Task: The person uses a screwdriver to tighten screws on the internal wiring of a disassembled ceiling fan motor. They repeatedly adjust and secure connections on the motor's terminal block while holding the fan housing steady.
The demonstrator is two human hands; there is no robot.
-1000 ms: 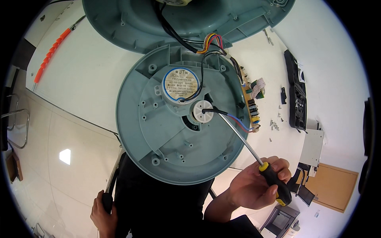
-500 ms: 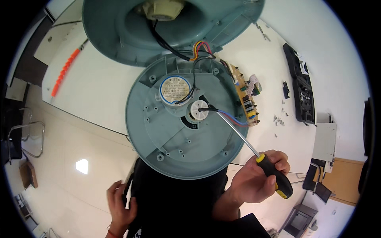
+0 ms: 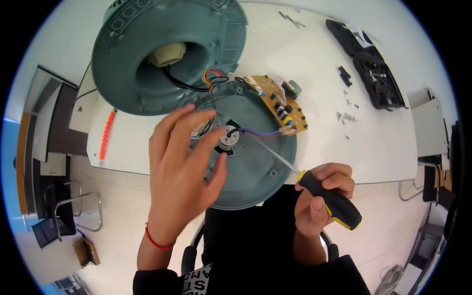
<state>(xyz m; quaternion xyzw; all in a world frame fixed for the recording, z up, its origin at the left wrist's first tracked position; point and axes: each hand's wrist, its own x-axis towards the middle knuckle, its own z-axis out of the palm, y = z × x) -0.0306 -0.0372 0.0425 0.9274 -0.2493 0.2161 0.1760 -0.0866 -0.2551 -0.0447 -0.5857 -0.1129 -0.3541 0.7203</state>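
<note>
A round grey-green plastic base (image 3: 246, 191) lies on the table in front of me. It holds a white ribbed hub (image 3: 229, 137) and a round labelled motor (image 3: 201, 129). My left hand (image 3: 184, 157) is over the base's left part with fingers apart and nothing in it, partly covering the motor. My right hand (image 3: 322, 196) grips a black and yellow screwdriver (image 3: 330, 200). Its steel shaft points toward the hub; whether the tip touches is unclear. Blue and red wires (image 3: 258, 132) run from the hub to a brown circuit board (image 3: 280, 105) at the base's right edge.
The matching grey-green shell (image 3: 123, 78) stands behind the base, joined by black and coloured wires (image 3: 211, 78). An open black tool case (image 3: 376, 81), loose screws (image 3: 346, 117) and a small black part (image 3: 344, 76) lie at right. An orange flexible shaft (image 3: 106, 135) lies at left.
My left hand has come up from beside my lap to over the base. My right hand still holds the screwdriver toward the hub. The whole view has shifted, and the shell appears farther left.
</note>
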